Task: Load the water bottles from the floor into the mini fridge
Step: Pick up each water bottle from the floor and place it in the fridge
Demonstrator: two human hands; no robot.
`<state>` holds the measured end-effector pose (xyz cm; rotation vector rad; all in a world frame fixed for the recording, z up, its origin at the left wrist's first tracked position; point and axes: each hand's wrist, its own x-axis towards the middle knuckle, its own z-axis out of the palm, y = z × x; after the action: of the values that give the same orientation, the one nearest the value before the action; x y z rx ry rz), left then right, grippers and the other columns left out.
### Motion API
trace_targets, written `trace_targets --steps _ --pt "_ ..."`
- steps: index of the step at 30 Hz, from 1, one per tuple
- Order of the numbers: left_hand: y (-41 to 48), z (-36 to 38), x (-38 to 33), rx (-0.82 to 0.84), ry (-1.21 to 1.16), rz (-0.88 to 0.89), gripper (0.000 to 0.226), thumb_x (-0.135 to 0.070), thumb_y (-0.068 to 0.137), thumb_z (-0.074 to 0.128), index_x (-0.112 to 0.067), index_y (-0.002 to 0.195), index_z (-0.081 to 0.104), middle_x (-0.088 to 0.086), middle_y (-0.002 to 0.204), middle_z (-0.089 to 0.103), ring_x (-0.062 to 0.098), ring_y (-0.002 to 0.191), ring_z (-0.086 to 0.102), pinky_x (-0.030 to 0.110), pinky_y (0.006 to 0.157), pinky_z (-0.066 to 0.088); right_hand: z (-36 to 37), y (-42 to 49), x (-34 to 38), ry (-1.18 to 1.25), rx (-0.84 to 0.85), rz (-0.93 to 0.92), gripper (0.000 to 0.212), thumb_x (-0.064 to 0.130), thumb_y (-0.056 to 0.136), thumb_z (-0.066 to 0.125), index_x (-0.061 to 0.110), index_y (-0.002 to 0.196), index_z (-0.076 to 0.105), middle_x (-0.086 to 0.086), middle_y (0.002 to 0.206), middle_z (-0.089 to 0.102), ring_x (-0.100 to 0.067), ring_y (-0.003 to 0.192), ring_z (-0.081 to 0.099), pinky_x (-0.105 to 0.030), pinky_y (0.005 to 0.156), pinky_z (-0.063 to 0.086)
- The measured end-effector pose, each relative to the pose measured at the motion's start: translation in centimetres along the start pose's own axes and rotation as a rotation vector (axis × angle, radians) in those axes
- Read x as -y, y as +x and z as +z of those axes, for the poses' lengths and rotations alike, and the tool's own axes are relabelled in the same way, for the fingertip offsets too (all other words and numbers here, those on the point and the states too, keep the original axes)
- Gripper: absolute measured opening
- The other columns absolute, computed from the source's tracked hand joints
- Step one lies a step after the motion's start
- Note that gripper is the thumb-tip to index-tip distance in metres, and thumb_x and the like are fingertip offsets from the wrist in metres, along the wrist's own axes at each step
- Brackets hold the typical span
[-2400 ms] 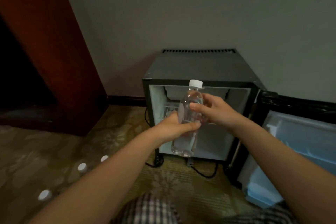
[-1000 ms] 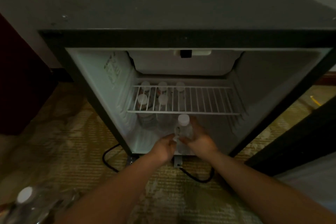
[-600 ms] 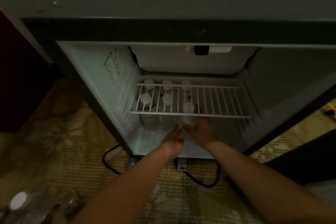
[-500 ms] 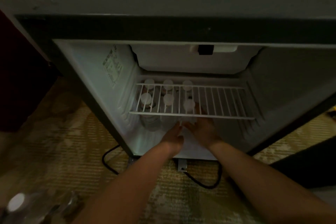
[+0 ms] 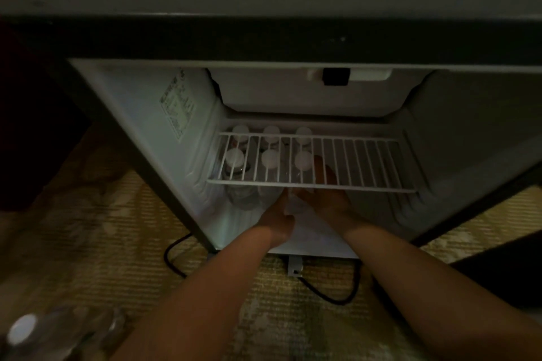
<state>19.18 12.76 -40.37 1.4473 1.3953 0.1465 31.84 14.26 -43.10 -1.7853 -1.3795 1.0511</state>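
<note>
The mini fridge [image 5: 140, 114] stands open before me, its white wire shelf [image 5: 352, 161] across the middle. Under the shelf stand several clear water bottles with white caps, in two rows at the left. The front right one [image 5: 303, 160] is between my hands. My right hand [image 5: 325, 193] curls round its right side, fingers reaching under the shelf. My left hand [image 5: 278, 214] holds its lower left side. The bottle's body shows only faintly between the hands. One more bottle [image 5: 22, 331] lies blurred on the floor at the bottom left.
A black power cord [image 5: 328, 293] loops on the patterned carpet below the fridge. The open fridge door [image 5: 498, 272] stands dark at the right. A dark wooden cabinet [image 5: 29, 126] stands to the left. The right half under the shelf holds no bottles.
Both hands carried the bottle from in front of the fridge down into it and pushed it back under the wire shelf. My head moved closer to the fridge.
</note>
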Motion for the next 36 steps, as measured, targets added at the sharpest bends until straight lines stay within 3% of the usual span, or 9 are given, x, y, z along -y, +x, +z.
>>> trace_targets --steps 4,10,13,15,18,22,27,32,36 --pt "-0.6 0.0 0.4 0.017 0.106 -0.071 0.055 -0.015 0.099 0.037 -0.016 0.149 0.013 0.006 0.156 0.022 0.02 0.141 0.027 0.021 0.108 0.026 0.0 -1.1 -0.1 -0.058 -0.009 0.078 0.092 0.024 0.081 0.072 0.017 0.151 0.014 -0.009 0.152 0.034 -0.027 0.137 0.038 -0.033 0.109 0.036" --pt "-3.7 -0.6 0.0 0.13 0.35 -0.067 0.044 -0.02 0.101 0.032 -0.007 0.143 0.033 0.01 0.151 0.033 0.023 0.137 0.034 0.019 0.104 0.026 -0.9 -3.8 0.7 -0.516 0.157 0.135 0.043 0.027 0.093 0.054 0.004 0.13 0.05 -0.016 0.136 0.052 -0.03 0.124 0.05 -0.034 0.101 0.042" --pt "-5.9 -0.8 0.2 0.116 0.334 -0.034 0.038 -0.016 0.099 0.037 0.001 0.131 0.049 0.015 0.132 0.053 0.025 0.124 0.048 0.024 0.1 0.035 -1.5 -5.3 2.1 -0.53 0.191 0.146 0.019 0.02 0.094 0.05 0.009 0.089 0.065 -0.017 0.113 0.064 -0.027 0.099 0.061 -0.032 0.084 0.047" --pt "-7.2 -1.3 0.1 0.137 0.341 -0.028 0.032 -0.018 0.098 0.041 0.002 0.117 0.058 0.01 0.105 0.06 0.022 0.106 0.054 0.025 0.09 0.042 -1.9 -6.6 3.2 -0.555 0.228 0.111 0.022 0.016 0.092 0.048 0.012 0.076 0.061 -0.016 0.102 0.064 -0.024 0.089 0.06 -0.032 0.08 0.049" --pt "-9.6 -3.3 -1.2 0.175 0.353 -0.028 0.03 -0.027 0.096 0.043 -0.008 0.115 0.056 0.01 0.113 0.059 0.024 0.105 0.056 0.028 0.089 0.046 -2.6 -9.0 6.0 -0.64 0.278 0.017 0.024 0.026 0.092 0.053 0.01 0.104 0.065 -0.011 0.111 0.064 -0.027 0.103 0.06 -0.033 0.085 0.048" --pt "-14.3 -7.3 -3.9 0.094 0.338 -0.028 0.037 -0.032 0.098 0.039 -0.013 0.129 0.048 0.004 0.118 0.055 0.016 0.101 0.054 0.033 0.085 0.043 -3.3 -11.6 11.3 -0.772 0.338 -0.141 0.024 0.029 0.091 0.056 0.008 0.095 0.067 -0.012 0.1 0.067 -0.027 0.095 0.063 -0.035 0.081 0.049" --pt "-21.3 -12.0 -4.0 0.019 0.476 -0.016 0.036 -0.026 0.097 0.042 -0.004 0.123 0.054 0.009 0.114 0.057 0.021 0.101 0.056 0.032 0.087 0.045 -3.1 -15.6 19.2 -0.908 0.466 -0.304 0.023 0.027 0.09 0.056 0.009 0.101 0.067 -0.011 0.107 0.067 -0.028 0.1 0.061 -0.037 0.088 0.05" --pt "-29.5 -15.8 -1.9 -0.092 0.608 -0.054 0.038 -0.03 0.097 0.043 -0.007 0.124 0.055 0.011 0.123 0.057 0.024 0.107 0.056 0.034 0.092 0.044 -0.9 -21.1 26.7 -0.969 0.51 -0.448 0.029 0.029 0.092 0.056 0.01 0.113 0.063 -0.008 0.12 0.062 -0.025 0.109 0.058 -0.035 0.092 0.046" --pt "-35.7 -17.4 1.2 -0.173 0.614 -0.09 0.037 -0.031 0.096 0.045 -0.012 0.127 0.054 0.009 0.126 0.056 0.024 0.115 0.054 0.032 0.093 0.042 2.4 -25.6 30.8 -1.029 0.548 -0.511 0.031 0.025 0.093 0.052 0.005 0.114 0.062 -0.011 0.117 0.062 -0.027 0.105 0.059 -0.036 0.089 0.049"
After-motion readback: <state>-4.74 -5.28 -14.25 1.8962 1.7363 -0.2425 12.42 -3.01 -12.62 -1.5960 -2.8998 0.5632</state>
